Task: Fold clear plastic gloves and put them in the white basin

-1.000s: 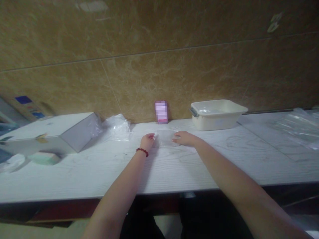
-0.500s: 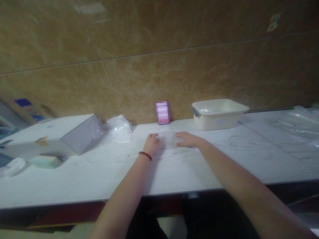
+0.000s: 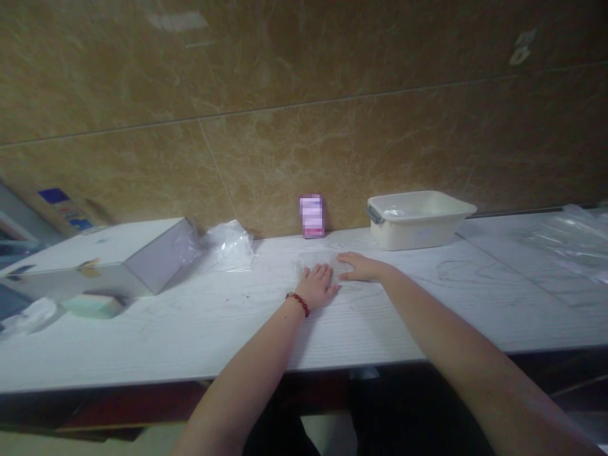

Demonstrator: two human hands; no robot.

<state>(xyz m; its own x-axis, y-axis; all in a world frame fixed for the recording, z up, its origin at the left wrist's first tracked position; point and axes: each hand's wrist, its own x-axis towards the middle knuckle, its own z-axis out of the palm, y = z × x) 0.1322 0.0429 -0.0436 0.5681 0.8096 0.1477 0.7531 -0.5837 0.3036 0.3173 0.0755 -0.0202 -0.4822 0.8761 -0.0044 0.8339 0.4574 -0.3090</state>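
A small clear plastic piece, perhaps a bag or a thin case (image 3: 311,258), lies flat on the white wood-grain table in front of me. My left hand (image 3: 318,286), with a red bead bracelet at the wrist, rests palm down on its near edge, fingers spread. At the right end of the plastic is my right hand (image 3: 356,266), thumb and fingers apart around that edge. Its fingertips touch the plastic, but whether they grip it is hard to make out. A phone (image 3: 312,216) with a blurred screen leans on the wall just behind.
A cream basin (image 3: 418,234) with grey handles stands right of the phone, something clear inside. Crumpled clear plastic (image 3: 230,247) lies left, by a white box (image 3: 142,259). A pale green block (image 3: 92,306) sits before the box. Clear bags (image 3: 574,237) lie far right.
My left hand has moved from the plastic's left end toward its near middle, and its fingers have spread flat. My right hand has stayed about where it was.
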